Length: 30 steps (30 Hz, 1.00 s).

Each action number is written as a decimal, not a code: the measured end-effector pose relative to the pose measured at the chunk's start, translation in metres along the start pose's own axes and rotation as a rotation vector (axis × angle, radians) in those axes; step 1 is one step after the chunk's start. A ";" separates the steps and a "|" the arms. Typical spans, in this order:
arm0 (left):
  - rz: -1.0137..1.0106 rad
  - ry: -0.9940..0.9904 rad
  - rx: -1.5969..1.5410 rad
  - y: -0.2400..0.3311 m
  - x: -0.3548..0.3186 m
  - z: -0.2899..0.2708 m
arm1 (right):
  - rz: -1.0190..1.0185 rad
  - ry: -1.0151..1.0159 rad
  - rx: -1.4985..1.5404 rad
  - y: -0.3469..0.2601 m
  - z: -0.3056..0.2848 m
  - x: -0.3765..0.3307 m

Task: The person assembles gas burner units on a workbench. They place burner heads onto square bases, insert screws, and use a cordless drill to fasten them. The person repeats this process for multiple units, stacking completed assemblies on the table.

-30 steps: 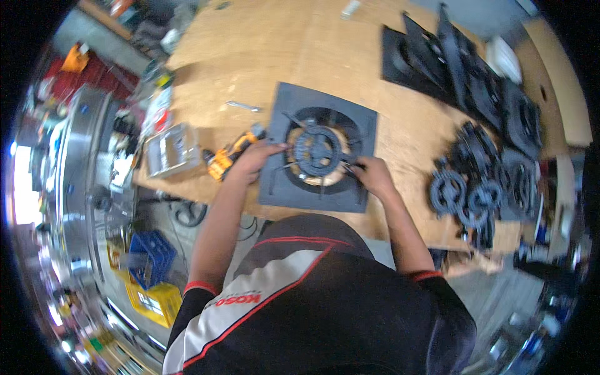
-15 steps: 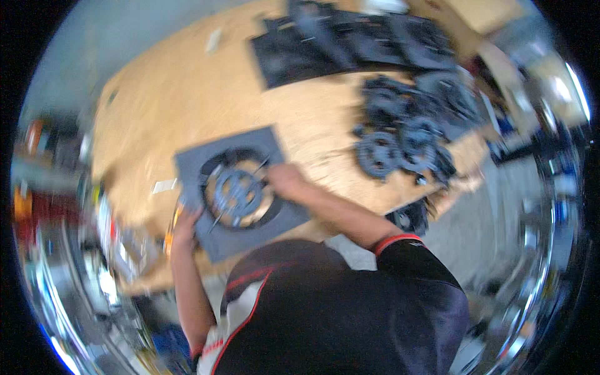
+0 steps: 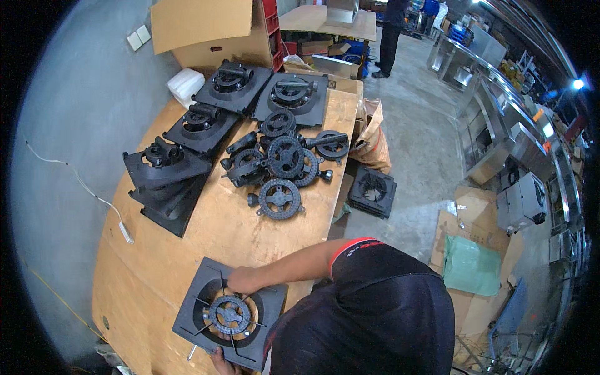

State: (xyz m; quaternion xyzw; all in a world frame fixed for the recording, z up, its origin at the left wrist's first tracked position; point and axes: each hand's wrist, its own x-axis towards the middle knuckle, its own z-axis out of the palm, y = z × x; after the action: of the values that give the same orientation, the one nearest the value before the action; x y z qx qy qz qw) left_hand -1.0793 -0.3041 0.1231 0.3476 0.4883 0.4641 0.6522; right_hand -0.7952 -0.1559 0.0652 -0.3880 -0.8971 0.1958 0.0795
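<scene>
A black square metal plate (image 3: 273, 301) lies on the tan wooden surface (image 3: 131, 294), near the person; one round black metal ring (image 3: 230, 314) sits in its big hole, so that part looks done, but I can't tell if it is tight; the right hand (image 3: 247, 280) is at the plate's far side, the left hand (image 3: 223, 364) at its near edge; I can't tell if their fingers grip; a pile of loose black rings (image 3: 285, 156) seems left to do.
</scene>
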 end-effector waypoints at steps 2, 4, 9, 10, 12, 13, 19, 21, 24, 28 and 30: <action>-0.021 -0.015 -0.010 -0.002 0.005 -0.015 | 0.044 0.059 0.005 0.004 0.018 0.004; -0.027 -0.041 -0.041 -0.002 0.002 -0.016 | 0.041 0.039 0.046 0.001 0.011 0.003; 0.202 -0.121 0.150 0.006 -0.019 0.033 | 0.041 0.020 0.140 0.003 0.004 0.002; 0.219 -0.085 0.124 0.007 -0.022 0.038 | 0.014 0.030 0.086 0.002 0.004 0.002; 0.209 -0.039 0.092 0.007 -0.021 0.039 | -0.036 0.048 -0.021 -0.004 0.008 0.003; 0.164 -0.042 0.081 0.008 -0.017 0.033 | 0.011 0.027 -0.022 -0.002 0.014 0.009; 0.062 -0.051 0.064 0.013 -0.010 0.009 | -0.081 0.109 0.052 0.001 0.015 0.007; 0.049 -0.050 0.066 0.011 -0.010 0.007 | -0.063 0.098 0.068 0.000 0.013 0.003; 0.037 -0.051 0.066 0.007 -0.010 0.004 | 0.071 0.046 0.220 -0.004 0.002 -0.010; 0.015 -0.113 0.000 0.003 -0.008 0.001 | 0.284 0.268 0.120 -0.009 0.004 -0.020; 0.025 -0.092 0.017 0.005 -0.007 0.012 | 0.354 0.247 0.139 -0.008 -0.001 -0.020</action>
State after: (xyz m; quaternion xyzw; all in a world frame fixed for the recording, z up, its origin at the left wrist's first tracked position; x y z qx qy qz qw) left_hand -1.0700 -0.3088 0.1333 0.3801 0.4572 0.4516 0.6652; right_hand -0.7865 -0.1751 0.0696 -0.5538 -0.7829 0.2190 0.1798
